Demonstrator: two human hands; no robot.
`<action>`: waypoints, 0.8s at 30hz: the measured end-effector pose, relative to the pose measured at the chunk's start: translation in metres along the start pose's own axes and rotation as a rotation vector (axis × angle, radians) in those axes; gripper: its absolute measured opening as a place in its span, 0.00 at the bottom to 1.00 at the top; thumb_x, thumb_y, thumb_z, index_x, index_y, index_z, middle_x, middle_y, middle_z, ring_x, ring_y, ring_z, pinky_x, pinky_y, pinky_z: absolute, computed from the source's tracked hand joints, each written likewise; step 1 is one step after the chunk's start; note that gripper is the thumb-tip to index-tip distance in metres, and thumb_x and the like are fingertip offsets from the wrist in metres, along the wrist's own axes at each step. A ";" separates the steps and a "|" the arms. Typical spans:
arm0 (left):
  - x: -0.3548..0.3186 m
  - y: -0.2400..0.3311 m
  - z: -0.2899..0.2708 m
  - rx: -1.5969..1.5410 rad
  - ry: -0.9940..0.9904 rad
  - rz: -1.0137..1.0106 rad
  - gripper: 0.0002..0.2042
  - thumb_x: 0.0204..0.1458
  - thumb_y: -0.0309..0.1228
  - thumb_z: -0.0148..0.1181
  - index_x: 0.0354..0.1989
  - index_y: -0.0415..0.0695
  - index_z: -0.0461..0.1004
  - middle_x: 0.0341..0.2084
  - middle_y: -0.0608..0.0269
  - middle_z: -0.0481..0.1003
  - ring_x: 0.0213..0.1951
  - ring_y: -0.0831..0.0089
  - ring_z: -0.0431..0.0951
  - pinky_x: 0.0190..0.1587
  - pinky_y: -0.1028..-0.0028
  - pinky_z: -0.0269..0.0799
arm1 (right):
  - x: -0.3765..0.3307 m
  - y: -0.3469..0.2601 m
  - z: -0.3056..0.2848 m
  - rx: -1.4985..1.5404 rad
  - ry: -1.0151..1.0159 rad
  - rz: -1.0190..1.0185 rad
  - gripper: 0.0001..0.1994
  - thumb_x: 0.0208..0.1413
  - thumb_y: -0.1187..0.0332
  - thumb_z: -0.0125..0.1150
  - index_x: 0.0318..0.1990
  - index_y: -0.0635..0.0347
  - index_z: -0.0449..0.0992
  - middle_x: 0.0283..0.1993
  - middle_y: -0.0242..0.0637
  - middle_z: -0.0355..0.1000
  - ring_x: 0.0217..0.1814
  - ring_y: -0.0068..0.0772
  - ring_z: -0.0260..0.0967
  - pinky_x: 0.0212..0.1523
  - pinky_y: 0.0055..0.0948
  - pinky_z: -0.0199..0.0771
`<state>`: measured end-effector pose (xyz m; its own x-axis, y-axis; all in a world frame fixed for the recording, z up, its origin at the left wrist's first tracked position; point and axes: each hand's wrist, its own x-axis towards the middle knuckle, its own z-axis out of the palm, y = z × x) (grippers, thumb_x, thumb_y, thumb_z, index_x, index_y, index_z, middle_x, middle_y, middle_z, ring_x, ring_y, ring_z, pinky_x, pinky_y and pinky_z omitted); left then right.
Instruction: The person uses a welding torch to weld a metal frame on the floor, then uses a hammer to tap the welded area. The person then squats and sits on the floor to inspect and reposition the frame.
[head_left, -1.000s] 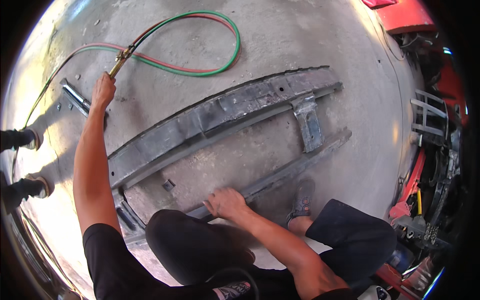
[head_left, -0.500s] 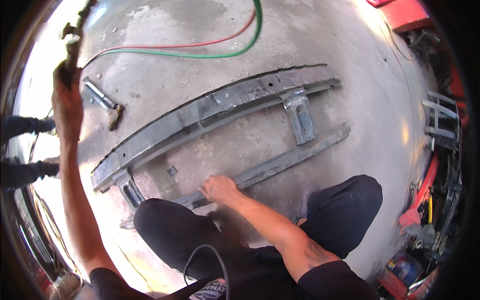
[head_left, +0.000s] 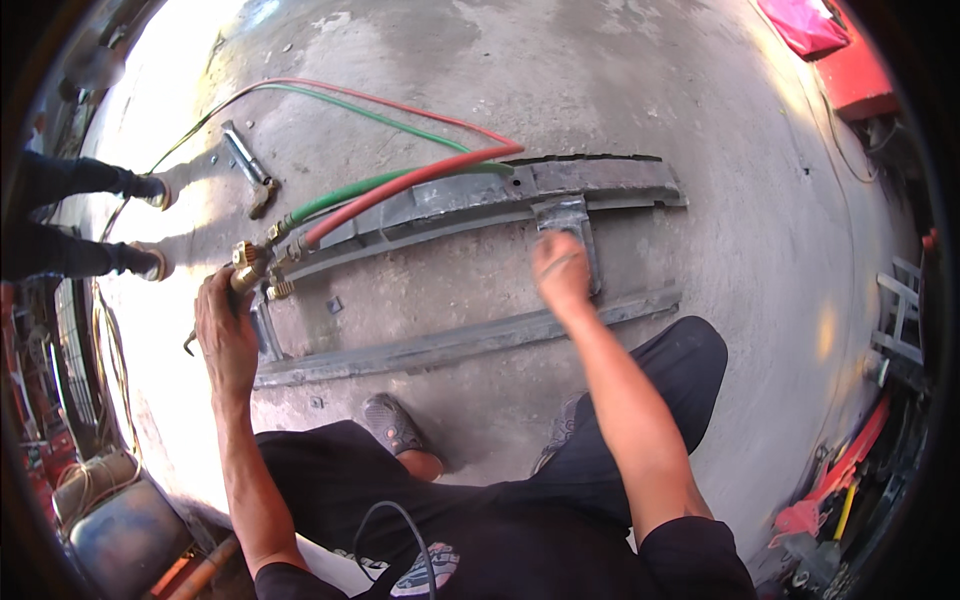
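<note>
My left hand (head_left: 228,335) is closed round a gas cutting torch (head_left: 248,268) with brass fittings. From its fittings run a red hose (head_left: 405,182) and a green hose (head_left: 350,192), passing over a curved grey metal beam (head_left: 450,197) on the floor. A metal bracket (head_left: 575,212) joins the beam at its right part, and my right hand (head_left: 563,270) is over it. Motion blurs my right fingers, so their grip is unclear. Nearer my feet lies a long straight metal bar (head_left: 430,348). The left bracket (head_left: 267,335) is partly hidden behind my left hand.
A silver tool with a rusty end (head_left: 247,167) lies beyond the beam at the left. Another person's legs (head_left: 100,180) stand at far left. Small square metal pieces (head_left: 334,304) rest on the concrete. Red equipment (head_left: 858,75) and metal parts (head_left: 900,305) line the right side.
My left hand has lowered the torch from the upper left to beside the beam's left end, bringing the hoses across the beam. My right hand has left the straight bar for the right bracket.
</note>
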<state>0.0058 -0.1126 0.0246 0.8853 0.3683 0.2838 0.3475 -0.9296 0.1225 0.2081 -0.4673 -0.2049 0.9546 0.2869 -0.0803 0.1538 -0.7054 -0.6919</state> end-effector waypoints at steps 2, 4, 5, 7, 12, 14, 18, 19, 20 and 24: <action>-0.011 0.010 -0.011 0.046 -0.021 -0.008 0.16 0.56 0.20 0.60 0.54 0.39 0.70 0.44 0.48 0.74 0.49 0.48 0.74 0.52 0.56 0.68 | 0.037 0.019 -0.048 -0.035 0.185 -0.008 0.15 0.57 0.69 0.57 0.49 0.70 0.77 0.42 0.61 0.77 0.48 0.62 0.76 0.50 0.48 0.75; -0.021 0.025 -0.016 0.037 -0.053 -0.029 0.15 0.55 0.19 0.59 0.52 0.38 0.69 0.42 0.48 0.73 0.47 0.48 0.72 0.51 0.56 0.67 | 0.058 0.026 -0.081 -0.201 -0.158 0.157 0.18 0.57 0.68 0.56 0.54 0.63 0.77 0.46 0.60 0.77 0.51 0.59 0.76 0.51 0.49 0.76; -0.029 0.029 -0.017 0.046 -0.060 0.011 0.16 0.55 0.18 0.59 0.52 0.38 0.68 0.42 0.48 0.73 0.46 0.48 0.72 0.51 0.55 0.67 | 0.057 0.024 -0.090 -0.222 -0.225 0.031 0.18 0.58 0.68 0.57 0.54 0.62 0.78 0.47 0.59 0.77 0.51 0.58 0.76 0.51 0.48 0.76; -0.046 0.036 -0.019 0.067 -0.082 0.095 0.17 0.55 0.16 0.58 0.52 0.38 0.67 0.42 0.46 0.72 0.44 0.46 0.72 0.49 0.55 0.66 | 0.044 0.018 -0.094 -0.256 -0.362 -0.213 0.18 0.58 0.67 0.57 0.54 0.60 0.78 0.48 0.59 0.77 0.53 0.56 0.75 0.52 0.46 0.76; -0.073 0.065 -0.079 0.209 -0.181 0.320 0.17 0.49 0.14 0.57 0.47 0.39 0.65 0.39 0.49 0.71 0.41 0.50 0.72 0.49 0.52 0.66 | -0.016 -0.099 -0.129 0.430 -0.206 -0.547 0.19 0.56 0.63 0.64 0.53 0.64 0.79 0.44 0.51 0.74 0.48 0.51 0.73 0.53 0.42 0.73; -0.079 0.087 -0.093 0.246 -0.244 0.361 0.17 0.47 0.14 0.56 0.46 0.40 0.64 0.38 0.50 0.71 0.40 0.51 0.72 0.49 0.51 0.66 | -0.035 -0.114 -0.125 0.491 -0.295 -0.774 0.18 0.56 0.62 0.65 0.51 0.64 0.79 0.48 0.51 0.72 0.55 0.53 0.70 0.58 0.45 0.70; -0.080 0.132 -0.127 0.251 -0.279 0.506 0.18 0.47 0.19 0.61 0.47 0.40 0.65 0.38 0.50 0.72 0.38 0.53 0.74 0.47 0.49 0.68 | -0.035 -0.090 -0.104 0.389 -0.309 -0.678 0.24 0.55 0.60 0.67 0.55 0.66 0.76 0.52 0.56 0.71 0.58 0.53 0.69 0.60 0.46 0.69; -0.082 0.144 -0.136 0.266 -0.306 0.535 0.19 0.46 0.20 0.62 0.48 0.40 0.66 0.38 0.49 0.73 0.38 0.53 0.75 0.46 0.49 0.69 | -0.024 -0.073 -0.093 0.384 -0.296 -0.419 0.27 0.55 0.58 0.67 0.58 0.66 0.74 0.54 0.57 0.71 0.59 0.54 0.69 0.62 0.46 0.68; -0.088 0.152 -0.141 0.250 -0.268 0.596 0.20 0.45 0.22 0.63 0.48 0.40 0.67 0.37 0.48 0.74 0.37 0.53 0.76 0.46 0.49 0.69 | -0.011 -0.056 -0.083 0.376 -0.280 -0.166 0.31 0.54 0.56 0.68 0.61 0.66 0.72 0.57 0.58 0.70 0.60 0.55 0.68 0.63 0.46 0.68; -0.118 0.171 -0.156 0.206 -0.260 0.562 0.21 0.41 0.26 0.64 0.46 0.43 0.68 0.36 0.51 0.74 0.35 0.57 0.75 0.44 0.53 0.70 | -0.017 -0.061 -0.037 0.304 -0.594 -0.015 0.43 0.51 0.61 0.71 0.72 0.60 0.55 0.48 0.54 0.72 0.48 0.50 0.74 0.48 0.48 0.78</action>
<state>-0.0877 -0.3132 0.1607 0.9863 -0.1649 0.0092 -0.1610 -0.9722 -0.1701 0.1920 -0.4530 -0.1349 0.6365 0.6651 -0.3905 0.0041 -0.5092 -0.8606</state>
